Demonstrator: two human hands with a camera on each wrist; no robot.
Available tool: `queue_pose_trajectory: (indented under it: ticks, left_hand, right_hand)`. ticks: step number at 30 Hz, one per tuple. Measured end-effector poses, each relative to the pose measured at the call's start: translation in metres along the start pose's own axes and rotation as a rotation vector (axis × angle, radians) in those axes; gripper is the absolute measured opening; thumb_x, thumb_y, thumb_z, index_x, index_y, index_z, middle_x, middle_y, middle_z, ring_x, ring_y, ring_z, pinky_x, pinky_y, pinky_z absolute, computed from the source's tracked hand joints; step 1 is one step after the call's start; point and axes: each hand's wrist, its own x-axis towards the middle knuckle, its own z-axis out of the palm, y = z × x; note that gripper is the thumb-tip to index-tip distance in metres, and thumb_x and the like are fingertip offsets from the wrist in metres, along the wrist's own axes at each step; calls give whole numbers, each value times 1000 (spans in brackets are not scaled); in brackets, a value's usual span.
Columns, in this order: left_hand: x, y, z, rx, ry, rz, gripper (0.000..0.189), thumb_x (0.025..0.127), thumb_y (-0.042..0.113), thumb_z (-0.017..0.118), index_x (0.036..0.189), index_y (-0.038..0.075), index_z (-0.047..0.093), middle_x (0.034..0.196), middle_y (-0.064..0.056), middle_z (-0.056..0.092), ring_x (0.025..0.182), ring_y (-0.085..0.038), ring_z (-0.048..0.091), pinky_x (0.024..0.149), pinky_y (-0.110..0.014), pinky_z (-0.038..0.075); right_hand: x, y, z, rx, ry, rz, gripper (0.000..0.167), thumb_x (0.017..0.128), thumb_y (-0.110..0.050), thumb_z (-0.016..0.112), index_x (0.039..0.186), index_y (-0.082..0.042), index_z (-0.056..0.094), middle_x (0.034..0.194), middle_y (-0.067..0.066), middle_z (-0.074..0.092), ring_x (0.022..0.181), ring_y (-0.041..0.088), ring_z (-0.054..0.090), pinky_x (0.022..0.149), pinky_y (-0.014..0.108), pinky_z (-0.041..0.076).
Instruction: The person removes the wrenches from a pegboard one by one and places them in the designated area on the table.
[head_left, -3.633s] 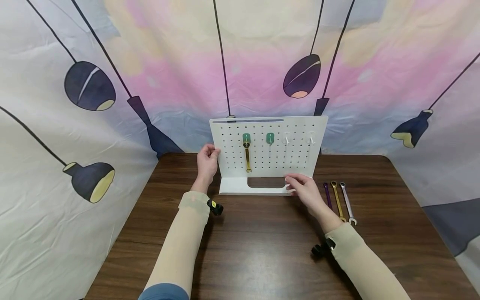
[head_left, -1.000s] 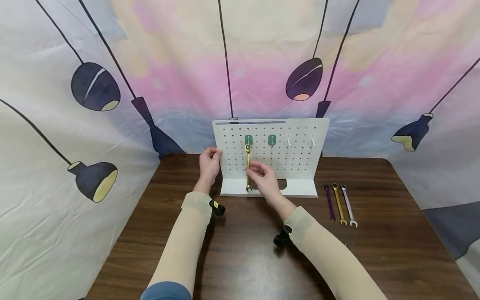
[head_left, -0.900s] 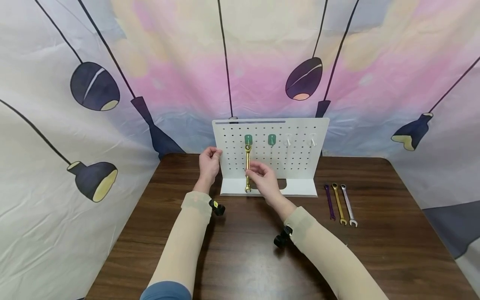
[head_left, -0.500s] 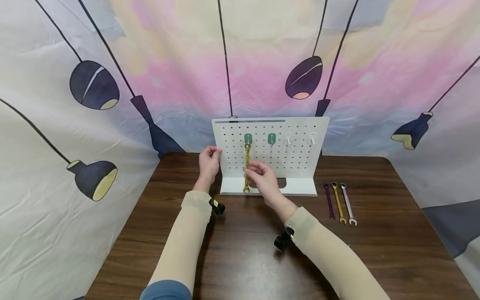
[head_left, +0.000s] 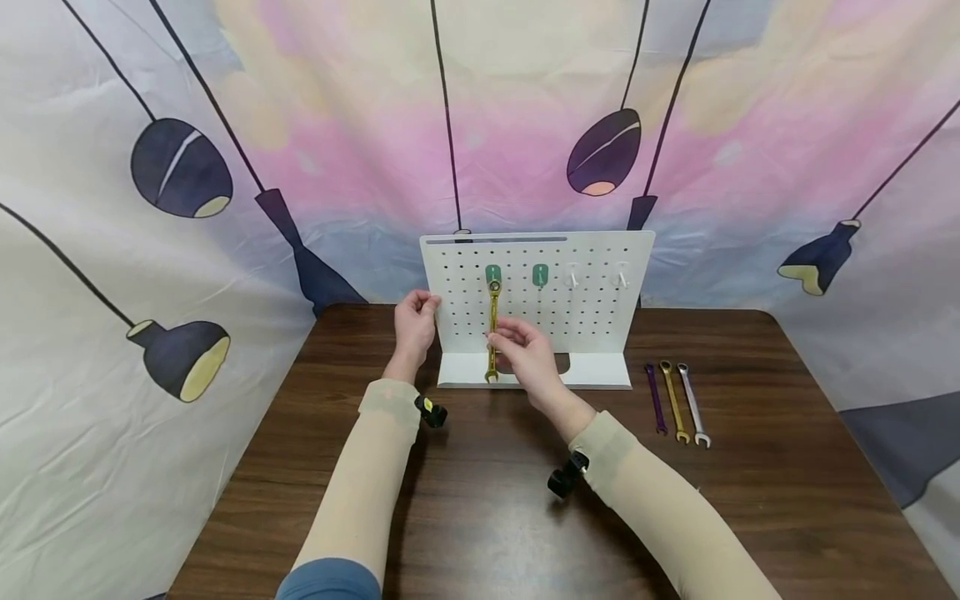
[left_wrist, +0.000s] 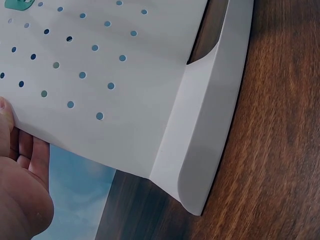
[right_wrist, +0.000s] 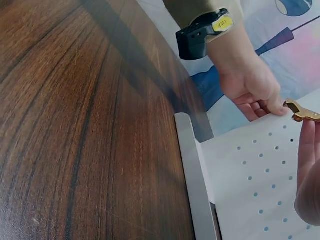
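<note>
A white pegboard stand (head_left: 600, 321) stands on the table with two green hooks and two clear ones. My left hand (head_left: 414, 329) pinches its left edge, fingers behind the board in the left wrist view. Between thumb and fingers, my right hand (head_left: 525, 354) pinches a gold combination wrench (head_left: 492, 312) upright before the board. Its ring end is up, overlapping the lower part of the left green hook (head_left: 492, 272); its open end points down over the stand's base. In the right wrist view, only the wrench's open end (right_wrist: 296, 109) shows.
Right of the stand, a purple wrench (head_left: 656, 400), another gold wrench (head_left: 674, 402) and a silver wrench (head_left: 693, 406) lie side by side on the wooden table (head_left: 480, 500). The other green hook (head_left: 540, 275) and the clear hooks hold nothing. A printed cloth (head_left: 360, 125) hangs behind.
Earlier the gold wrench hung on the left green hook, my right hand at the stand's lower right. My right hand now holds that wrench; lately its ring end has risen slightly toward the hook.
</note>
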Motion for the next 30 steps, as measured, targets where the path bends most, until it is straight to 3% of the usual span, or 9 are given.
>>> queue_pose_trajectory:
  ticks: [8, 15, 23, 30]
  left_hand:
    - [-3, -1, -1, 15, -8, -17, 15, 106, 8, 68, 93, 3, 62, 86, -1, 55, 82, -15, 51, 70, -24, 42]
    - [-4, -2, -2, 6, -16, -8, 14, 106, 9, 68, 94, 3, 63, 87, -2, 57, 82, -16, 52, 70, -25, 43]
    - [-3, -2, -2, 1, -12, 1, 14, 106, 8, 68, 94, 3, 62, 86, -2, 56, 80, -16, 51, 69, -25, 42]
    - [-2, 0, 1, 10, -1, 15, 15, 106, 7, 67, 93, 3, 62, 84, -1, 55, 78, -15, 50, 68, -24, 42]
  right_hand:
    - [-10, -1, -18, 15, -12, -16, 40, 102, -10, 71, 138, 5, 63, 117, 8, 73, 100, 16, 70, 90, 40, 60]
    - [-24, 4, -56, 25, -13, -4, 41, 102, -5, 70, 138, 10, 60, 111, 3, 74, 99, 18, 73, 84, 35, 61]
    - [-33, 8, -96, -36, -26, -1, 41, 102, -5, 70, 139, 10, 59, 115, 8, 74, 102, 20, 74, 85, 33, 61]
    - [-38, 12, -134, -27, -29, 72, 39, 104, -7, 69, 139, 6, 59, 112, -3, 75, 105, 13, 72, 87, 32, 60]
